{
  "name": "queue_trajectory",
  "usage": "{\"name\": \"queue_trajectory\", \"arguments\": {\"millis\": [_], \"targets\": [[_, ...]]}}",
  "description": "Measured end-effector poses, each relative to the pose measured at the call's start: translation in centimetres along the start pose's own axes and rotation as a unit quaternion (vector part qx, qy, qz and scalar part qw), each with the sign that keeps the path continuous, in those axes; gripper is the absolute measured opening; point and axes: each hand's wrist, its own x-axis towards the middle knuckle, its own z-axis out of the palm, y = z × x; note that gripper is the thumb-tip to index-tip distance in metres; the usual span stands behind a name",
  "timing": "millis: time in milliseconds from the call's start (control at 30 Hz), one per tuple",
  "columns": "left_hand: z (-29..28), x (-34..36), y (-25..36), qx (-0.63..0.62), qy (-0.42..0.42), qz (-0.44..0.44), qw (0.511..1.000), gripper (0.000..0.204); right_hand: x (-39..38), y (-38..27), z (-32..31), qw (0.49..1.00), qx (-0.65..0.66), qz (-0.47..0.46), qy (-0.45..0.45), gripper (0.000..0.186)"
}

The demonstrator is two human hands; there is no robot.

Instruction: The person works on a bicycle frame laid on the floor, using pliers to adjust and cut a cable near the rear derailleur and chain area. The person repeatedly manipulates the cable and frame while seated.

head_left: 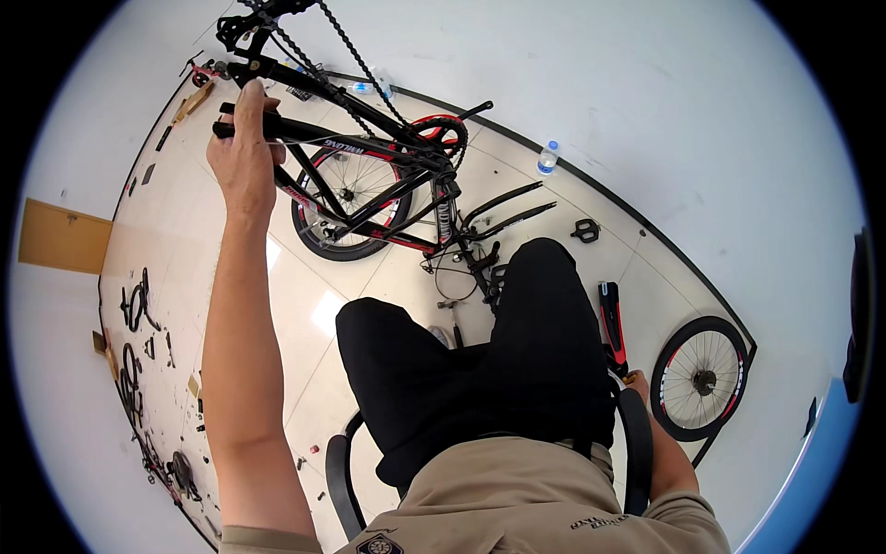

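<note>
A black bicycle frame [318,136] with red and white trim stretches across the upper middle. My left hand [247,171], arm outstretched, is wrapped round one end of its tubing, thumb on top. A chain [346,42] and a red-and-black chainring with a crank [443,134] are on the frame. My right hand [638,383] is low by the chair's right armrest, mostly hidden, fingers curled by a small yellow-orange piece. Just beyond it is a long black-and-red part [612,323], apparently a saddle; what the hand holds is unclear.
I sit in a chair with black armrests [345,485]. One wheel [699,379] leans at the right wall; another [351,198] lies behind the frame. A pedal [585,231], hammer [455,323] and water bottle [548,158] are on the floor. Loose parts [138,305] are scattered left.
</note>
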Motion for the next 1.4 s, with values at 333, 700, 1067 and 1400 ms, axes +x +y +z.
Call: {"name": "queue_trajectory", "arguments": {"millis": [333,700,1067,1400], "targets": [[-0.4,-2.8,-8.7,-0.071,-0.043,-0.072,0.994,0.047,2.5,4.8,2.8,1.0,0.013,-0.024,0.013,0.064],[0.1,-2.4,-9.6,-0.055,-0.008,-0.051,0.997,0.027,1.6,2.1,4.7,0.999,0.026,-0.039,-0.01,0.057],[-2.5,-0.8,-14.0,-0.032,-0.008,-0.069,0.997,0.028,-3.3,-6.5,-2.2,0.99,-0.049,0.067,-0.116,0.045],[-1.9,-0.7,-14.6,-0.01,0.045,-0.103,0.994,0.025,-2.1,-0.8,1.9,0.993,-0.013,0.048,-0.104,0.045]]}}
